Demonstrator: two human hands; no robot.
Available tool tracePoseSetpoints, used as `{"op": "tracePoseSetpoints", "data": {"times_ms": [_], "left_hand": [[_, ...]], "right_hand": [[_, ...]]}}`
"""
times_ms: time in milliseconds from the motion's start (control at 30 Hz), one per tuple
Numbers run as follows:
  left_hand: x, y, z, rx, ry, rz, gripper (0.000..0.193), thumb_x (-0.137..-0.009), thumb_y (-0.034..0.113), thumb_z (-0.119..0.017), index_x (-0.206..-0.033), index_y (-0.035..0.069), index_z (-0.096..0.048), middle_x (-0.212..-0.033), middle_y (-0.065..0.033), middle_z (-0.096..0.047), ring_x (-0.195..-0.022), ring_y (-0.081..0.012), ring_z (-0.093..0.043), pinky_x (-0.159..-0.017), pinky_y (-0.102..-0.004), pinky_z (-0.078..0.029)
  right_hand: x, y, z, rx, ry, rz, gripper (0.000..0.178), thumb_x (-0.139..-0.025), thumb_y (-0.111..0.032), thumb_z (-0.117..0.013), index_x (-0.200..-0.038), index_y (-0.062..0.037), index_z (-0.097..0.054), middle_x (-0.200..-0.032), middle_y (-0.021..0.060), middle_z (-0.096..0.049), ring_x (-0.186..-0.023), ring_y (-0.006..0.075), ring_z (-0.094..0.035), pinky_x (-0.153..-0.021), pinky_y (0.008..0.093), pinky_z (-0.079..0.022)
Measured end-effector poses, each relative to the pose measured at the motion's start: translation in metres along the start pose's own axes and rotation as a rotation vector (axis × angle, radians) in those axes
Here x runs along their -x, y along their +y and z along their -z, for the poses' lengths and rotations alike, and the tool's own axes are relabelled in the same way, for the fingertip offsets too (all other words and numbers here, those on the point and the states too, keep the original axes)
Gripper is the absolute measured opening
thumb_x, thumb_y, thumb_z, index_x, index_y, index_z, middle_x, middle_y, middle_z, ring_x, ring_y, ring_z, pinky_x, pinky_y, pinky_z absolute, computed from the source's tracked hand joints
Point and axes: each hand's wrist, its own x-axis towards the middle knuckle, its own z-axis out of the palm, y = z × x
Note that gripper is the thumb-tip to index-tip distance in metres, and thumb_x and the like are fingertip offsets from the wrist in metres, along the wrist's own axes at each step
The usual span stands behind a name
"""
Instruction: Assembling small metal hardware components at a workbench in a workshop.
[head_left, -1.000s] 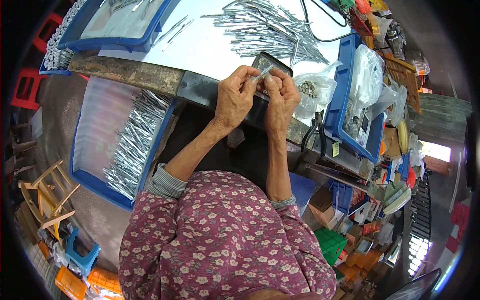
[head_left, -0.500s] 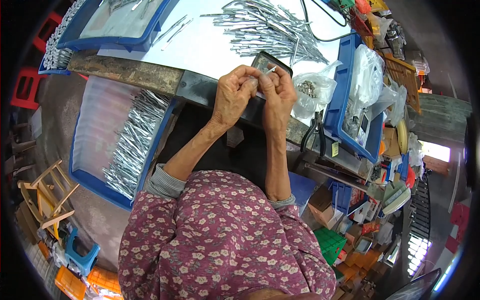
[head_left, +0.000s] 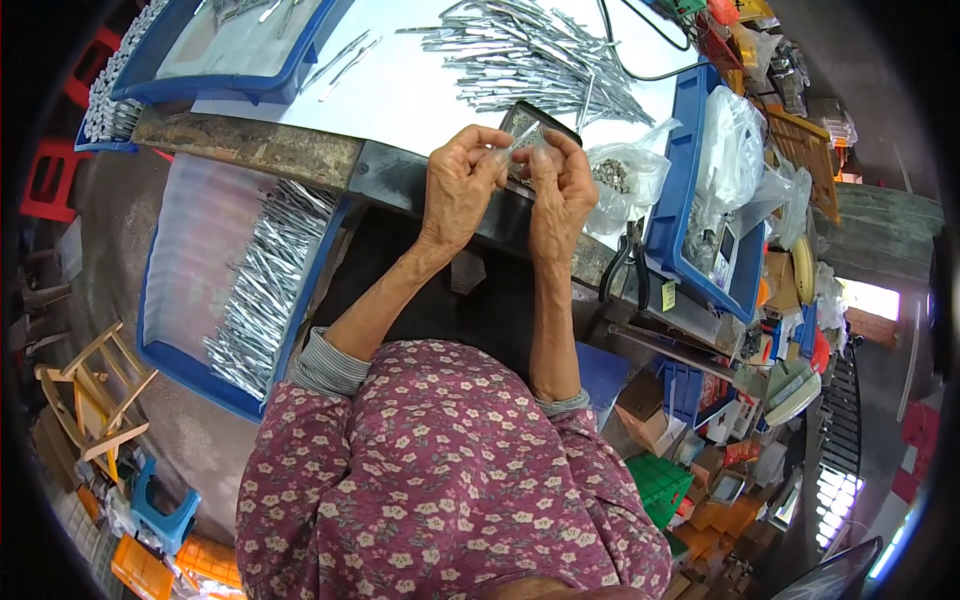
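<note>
Over the near edge of the table, my left hand (head_left: 462, 190) pinches a thin silvery metal strip (head_left: 524, 135) between thumb and fingers. Close beside it, my right hand (head_left: 562, 200) has its thumb and fingertips closed at the strip; anything small between them is hidden. Beneath my fingertips lies a small dark tray (head_left: 520, 115) with tiny bits in it. Beyond it spreads a large pile of similar metal strips (head_left: 530, 60) on the white table top. To the right of my right hand is an open clear plastic bag (head_left: 630, 175) holding small metal parts.
Black-handled pliers (head_left: 625, 262) hang at the table edge. A blue bin (head_left: 690, 170) with plastic bags stands at the right. Low on the left, another blue bin (head_left: 150, 340) contains many strips. A blue tray (head_left: 210, 88) sits on the table's left. A black cable (head_left: 640, 78) crosses the back.
My fingertips have parted slightly, and the metal strip now points up between them at a slant. My right hand's fingers have shifted a little; both forearms stay almost where they were.
</note>
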Motion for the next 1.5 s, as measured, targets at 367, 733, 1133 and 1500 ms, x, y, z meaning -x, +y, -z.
{"op": "tracePoseSetpoints", "data": {"times_ms": [367, 733, 1133, 1500], "left_hand": [[0.001, -0.003, 0.003, -0.125, -0.05, -0.04, 0.012, -0.082, 0.002, -0.048, -0.091, -0.001, -0.056, -0.06, 0.0014, -0.051, -0.052, -0.002, -0.043, -0.047, -0.0169, -0.034], [0.008, -0.007, -0.001, -0.259, -0.076, -0.139, 0.011, -0.083, 0.001, -0.048, -0.091, 0.0, -0.056, -0.058, 0.0031, -0.045, -0.054, -0.0021, -0.041, -0.048, -0.0173, -0.035], [0.0, 0.002, 0.008, 0.03, -0.11, 0.019, 0.012, -0.082, -0.001, -0.048, -0.091, -0.002, -0.056, -0.059, -0.0001, -0.052, -0.052, -0.0029, -0.043, -0.047, -0.0158, -0.034], [0.004, -0.001, 0.007, -0.097, -0.084, -0.03, 0.013, -0.085, 0.004, -0.049, -0.095, 0.001, -0.055, -0.062, 0.0013, -0.053, -0.056, -0.0019, -0.044, -0.05, -0.016, -0.036]], "right_hand": [[-0.008, -0.006, 0.009, -0.1, -0.016, -0.022, 0.019, -0.086, -0.014, -0.054, -0.094, 0.0027, -0.058, -0.076, 0.0063, -0.061, -0.067, 0.008, -0.053, -0.062, 0.0208, -0.043], [-0.015, 0.0, 0.009, 0.038, -0.005, 0.073, 0.019, -0.085, -0.015, -0.055, -0.078, 0.0019, -0.058, -0.063, -0.0011, -0.049, -0.059, 0.0058, -0.042, -0.051, 0.0209, -0.033], [-0.031, -0.008, 0.015, 0.007, -0.217, 0.002, 0.019, -0.086, -0.015, -0.053, -0.082, 0.0021, -0.06, -0.064, 0.0002, -0.052, -0.058, 0.0062, -0.044, -0.053, 0.0202, -0.035], [-0.027, 0.01, 0.035, 0.792, -0.05, 0.341, 0.007, -0.075, 0.001, -0.054, -0.081, -0.0004, -0.057, -0.075, 0.0147, -0.057, -0.064, 0.0291, -0.056, -0.056, 0.0361, -0.043]]}}
